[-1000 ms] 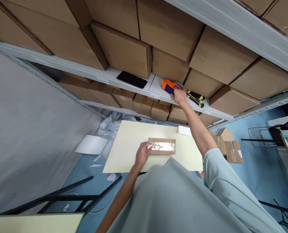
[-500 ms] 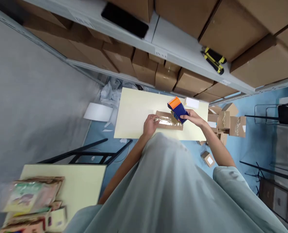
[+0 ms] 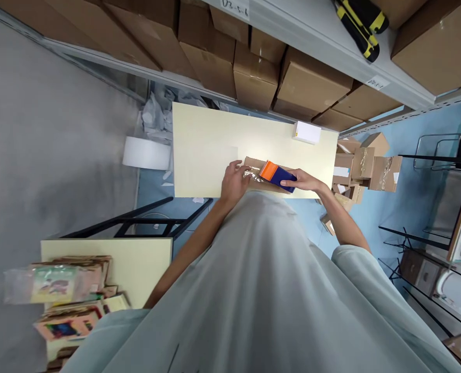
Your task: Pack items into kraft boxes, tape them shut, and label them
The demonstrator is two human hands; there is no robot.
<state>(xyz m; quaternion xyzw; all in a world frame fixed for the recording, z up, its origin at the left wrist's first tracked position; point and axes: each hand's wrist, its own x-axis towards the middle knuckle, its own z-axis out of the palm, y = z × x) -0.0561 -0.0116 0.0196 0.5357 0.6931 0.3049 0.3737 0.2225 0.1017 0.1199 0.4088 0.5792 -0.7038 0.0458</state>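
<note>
My right hand (image 3: 302, 180) grips a blue tape dispenser (image 3: 287, 178) with an orange front end. The dispenser is tilted over a flat cardboard box (image 3: 253, 161) on the pale table, its orange end low against the box top. Shiny clear tape (image 3: 254, 175) lies along the box, partly hidden by the dispenser. My left hand (image 3: 234, 182) is at the box's left end, fingers bent and holding its edge; the fingertips reach the tape.
A white box (image 3: 307, 132) lies at the back right of the table (image 3: 203, 140). Shelves of cardboard boxes (image 3: 312, 77) rise behind, with yellow-black pliers (image 3: 360, 31) on one. More cartons (image 3: 364, 163) lie on the right. A side table (image 3: 148, 264) with packaged items (image 3: 63, 282) stands lower left.
My right hand has lowered the tape dispenser and moved it leftward along the box, closer to my left hand. My left hand stays at the box's left end. The camera view has shifted.
</note>
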